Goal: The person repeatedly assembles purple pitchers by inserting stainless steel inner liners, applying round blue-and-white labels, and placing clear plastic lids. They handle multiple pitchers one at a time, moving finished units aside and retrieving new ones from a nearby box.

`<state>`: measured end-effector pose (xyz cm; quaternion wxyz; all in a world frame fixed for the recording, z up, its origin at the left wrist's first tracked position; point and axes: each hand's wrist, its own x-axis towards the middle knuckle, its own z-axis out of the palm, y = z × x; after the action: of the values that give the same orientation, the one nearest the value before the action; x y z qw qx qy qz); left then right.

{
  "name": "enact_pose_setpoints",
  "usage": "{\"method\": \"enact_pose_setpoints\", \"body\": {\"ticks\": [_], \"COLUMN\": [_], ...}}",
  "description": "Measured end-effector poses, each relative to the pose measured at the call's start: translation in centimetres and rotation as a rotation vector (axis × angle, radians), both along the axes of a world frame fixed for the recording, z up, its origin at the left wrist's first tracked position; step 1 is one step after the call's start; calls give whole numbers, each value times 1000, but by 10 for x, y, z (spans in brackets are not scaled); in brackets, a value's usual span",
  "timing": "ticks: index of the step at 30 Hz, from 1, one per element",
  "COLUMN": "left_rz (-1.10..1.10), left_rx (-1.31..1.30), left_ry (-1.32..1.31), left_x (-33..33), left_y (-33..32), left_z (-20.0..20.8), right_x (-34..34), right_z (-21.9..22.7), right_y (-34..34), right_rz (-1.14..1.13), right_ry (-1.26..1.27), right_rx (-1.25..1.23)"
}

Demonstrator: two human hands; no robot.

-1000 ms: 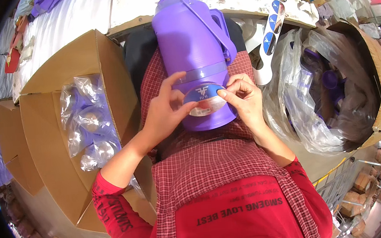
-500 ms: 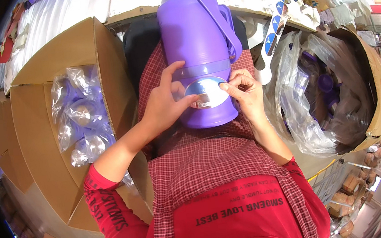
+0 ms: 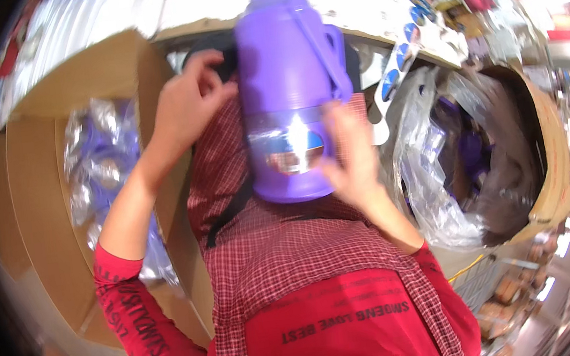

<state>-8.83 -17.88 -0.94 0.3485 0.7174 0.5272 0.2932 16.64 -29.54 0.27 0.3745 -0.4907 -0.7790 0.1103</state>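
Purple flask [image 3: 288, 86] is standing on the lap, on the red checked apron [image 3: 286, 248], with its lid end pointing away from the person. It has a strap-like handle down its right side and a shiny round label [image 3: 294, 150] stuck low on the body, catching a lot of glare.

Right hand [image 3: 352, 153] is pressed flat against the flask's lower right side, just beside the label, fingers spread and blurry, not really wrapped around anything. Left hand [image 3: 187, 108] is up at the flask's upper left, fingers curled together near the shoulder of the flask; can't tell whether they're pinching something or just touching the black stuff behind it.

Left of the flask there's an open cardboard box [image 3: 42, 205] holding more purple items in clear plastic wrap [image 3: 97, 164]. Right of the flask sits a round cardboard drum [image 3: 551, 169] lined with crumpled clear plastic bags [image 3: 433, 182].
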Motion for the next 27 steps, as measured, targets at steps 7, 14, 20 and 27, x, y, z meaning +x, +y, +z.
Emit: {"method": "enact_pose_setpoints", "body": {"ticks": [7,14,20,27], "left_rz": [-82,-353,-50,-71], "left_rx": [-83,103,-479,168], "left_ry": [-5,-386,-434,186], "left_x": [107,82,70,119], "left_y": [191,192,180,188], "left_z": [3,0,-21,12], "right_x": [136,458,588,506], "right_z": [-47,-92,7,-6], "right_y": [-29,-106,-228,-213], "right_rz": [-206,-1302,-1943,-1475], "right_ry": [18,-420,-577,-57], "right_rx": [-293,-260,-743,-352]}}
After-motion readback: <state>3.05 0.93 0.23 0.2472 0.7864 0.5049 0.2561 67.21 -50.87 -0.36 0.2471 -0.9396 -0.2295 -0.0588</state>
